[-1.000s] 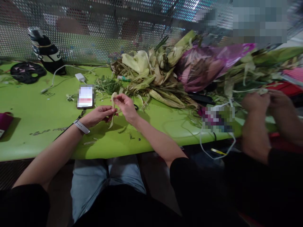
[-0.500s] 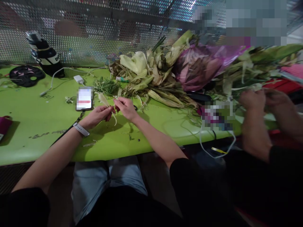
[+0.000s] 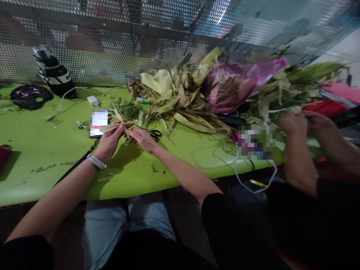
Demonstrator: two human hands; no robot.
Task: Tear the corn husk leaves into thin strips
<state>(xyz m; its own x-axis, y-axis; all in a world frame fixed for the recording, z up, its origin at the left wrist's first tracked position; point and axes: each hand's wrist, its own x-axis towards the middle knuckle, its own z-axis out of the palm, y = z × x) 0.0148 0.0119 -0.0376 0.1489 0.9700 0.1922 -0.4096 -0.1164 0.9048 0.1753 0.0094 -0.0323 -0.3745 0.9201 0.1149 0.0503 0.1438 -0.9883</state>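
Left hand [image 3: 110,142] is clamping pale green, ribbon-like corn-husk strips [image 3: 110,127] above the smooth lime-green tabletop [image 3: 70,144]. From this nearer grip, one strip is pointing to nine o'clock, its long axis running nine to three; another is crossing it, slanting eleven to five. Right hand [image 3: 143,138] is meeting the five-o'clock end from four o'clock, fingertips bunching; cannot tell whether they are clamping.

A husk strip [image 3: 109,127] and the left hand [image 3: 110,140] cover a lower part of the phone [image 3: 101,118]; the left edge cuts off a magenta pouch [image 3: 3,155]; another person's hands [image 3: 293,123] are blurred
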